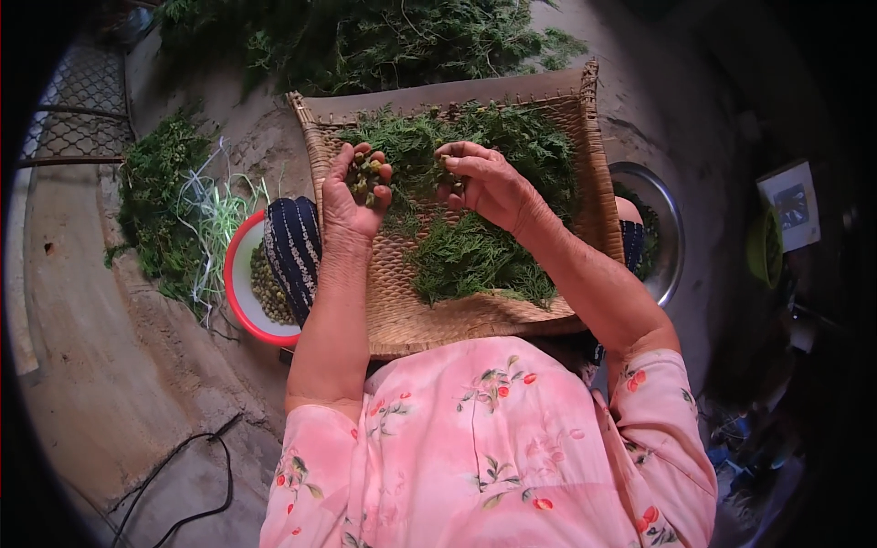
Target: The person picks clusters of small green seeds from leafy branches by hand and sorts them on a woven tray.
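Note:
My left hand [354, 203] is turned palm up over the woven tray, fingers curled round a handful of small green-brown seed cones [369, 173]. Just to its right, my right hand [486, 183] pinches thumb and fingertips together. A few of the same cones show at those fingertips, partly covered by the fingers. Feathery green evergreen sprigs [493, 251] lie in the wicker tray [393, 320] beneath both hands. The tray rests across my lap.
Left of the tray, a red-rimmed white basin [239, 306] holds many cones. A metal basin [671, 247] stands at the right. More cut greenery [365, 46] is heaped beyond the tray, with another pile [164, 201] and pale plastic strips [219, 205] at left. A black cable [187, 438] lies on the floor.

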The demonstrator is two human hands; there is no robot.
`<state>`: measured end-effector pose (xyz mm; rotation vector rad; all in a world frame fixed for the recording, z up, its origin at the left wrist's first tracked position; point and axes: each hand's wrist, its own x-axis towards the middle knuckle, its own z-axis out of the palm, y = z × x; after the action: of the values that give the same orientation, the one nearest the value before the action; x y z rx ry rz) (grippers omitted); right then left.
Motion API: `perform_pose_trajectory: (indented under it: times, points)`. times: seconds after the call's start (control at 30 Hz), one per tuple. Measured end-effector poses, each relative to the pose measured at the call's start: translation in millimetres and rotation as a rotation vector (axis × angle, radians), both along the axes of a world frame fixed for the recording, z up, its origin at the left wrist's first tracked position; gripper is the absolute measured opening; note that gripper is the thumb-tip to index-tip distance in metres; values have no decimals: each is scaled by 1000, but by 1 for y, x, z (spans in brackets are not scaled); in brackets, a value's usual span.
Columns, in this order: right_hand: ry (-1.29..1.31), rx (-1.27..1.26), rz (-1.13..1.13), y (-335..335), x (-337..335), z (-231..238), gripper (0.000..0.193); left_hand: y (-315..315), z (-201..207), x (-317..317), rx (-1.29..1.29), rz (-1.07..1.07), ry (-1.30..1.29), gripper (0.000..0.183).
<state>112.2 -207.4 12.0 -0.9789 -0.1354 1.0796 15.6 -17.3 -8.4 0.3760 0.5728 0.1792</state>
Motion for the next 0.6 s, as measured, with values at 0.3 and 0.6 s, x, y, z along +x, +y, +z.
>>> perform_pose_trajectory:
  times: [0.3, 0.6]
  points:
    - [31, 80, -87, -21, 9, 6, 17, -35, 12, 6, -39, -108, 15, 31]
    - [-893, -297, -264, -29, 26, 16, 18, -61, 38, 28, -15, -160, 43, 27]
